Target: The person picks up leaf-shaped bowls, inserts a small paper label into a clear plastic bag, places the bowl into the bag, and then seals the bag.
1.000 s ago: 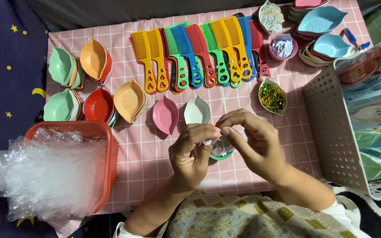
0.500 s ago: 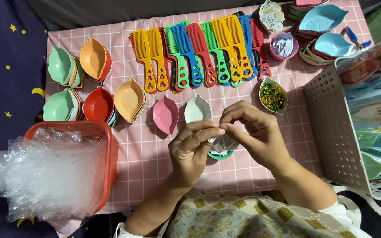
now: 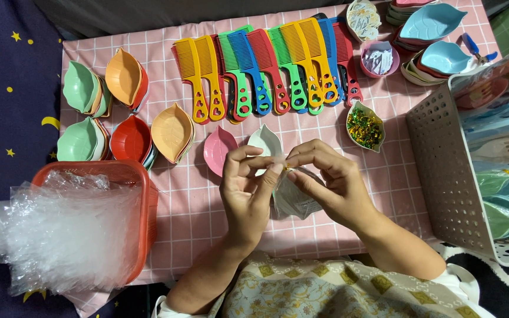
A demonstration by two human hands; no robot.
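My left hand (image 3: pixel 247 191) and my right hand (image 3: pixel 331 179) meet over the pink checked cloth (image 3: pixel 195 206). Together they pinch the top of a small clear bag (image 3: pixel 294 199) that hangs between them with a pale item inside. A tiny gold twist tie shows at my fingertips. Just beyond my hands lie a white leaf-shaped dish (image 3: pixel 265 141) and a pink leaf dish (image 3: pixel 218 149). A leaf dish of gold and green ties (image 3: pixel 365 126) sits to the right of them.
A row of coloured combs (image 3: pixel 266 70) lies at the far side. Stacks of leaf dishes (image 3: pixel 110 112) stand at the left, more at the top right (image 3: pixel 431 35). A red basket of clear bags (image 3: pixel 83 229) is near left. A white perforated basket (image 3: pixel 460 171) is at the right.
My hands have shifted slightly while working at the bag's top; the bag now hangs lower between them. Nothing else on the cloth has moved.
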